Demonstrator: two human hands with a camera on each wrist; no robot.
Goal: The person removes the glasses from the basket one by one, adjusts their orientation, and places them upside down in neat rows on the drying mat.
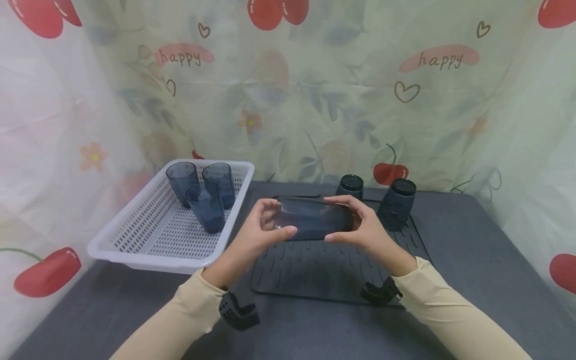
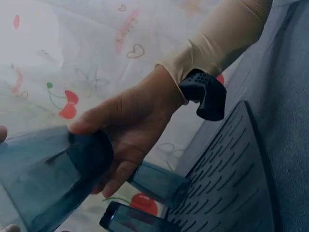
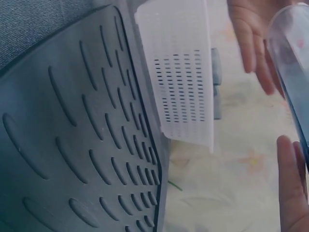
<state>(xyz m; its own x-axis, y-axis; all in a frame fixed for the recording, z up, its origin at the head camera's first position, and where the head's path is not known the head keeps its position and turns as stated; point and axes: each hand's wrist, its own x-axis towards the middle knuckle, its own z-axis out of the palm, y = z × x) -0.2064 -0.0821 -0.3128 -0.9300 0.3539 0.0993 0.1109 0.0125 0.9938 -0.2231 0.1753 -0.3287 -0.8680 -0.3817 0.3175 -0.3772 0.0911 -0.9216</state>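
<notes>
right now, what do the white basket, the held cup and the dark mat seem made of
White basket: probably plastic, smooth; its walls and floor have regular slots. Held cup: glass or clear plastic, glossy; it's blue-tinted and see-through with highlights, which fits both. Dark mat: likely rubber or silicone, fairly matte, with rows of moulded-looking ridges.

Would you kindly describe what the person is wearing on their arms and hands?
The sleeves are long, plain and beige. A chunky black device juts out at each cuff. The left hand and right hand wear no gloves.
</notes>
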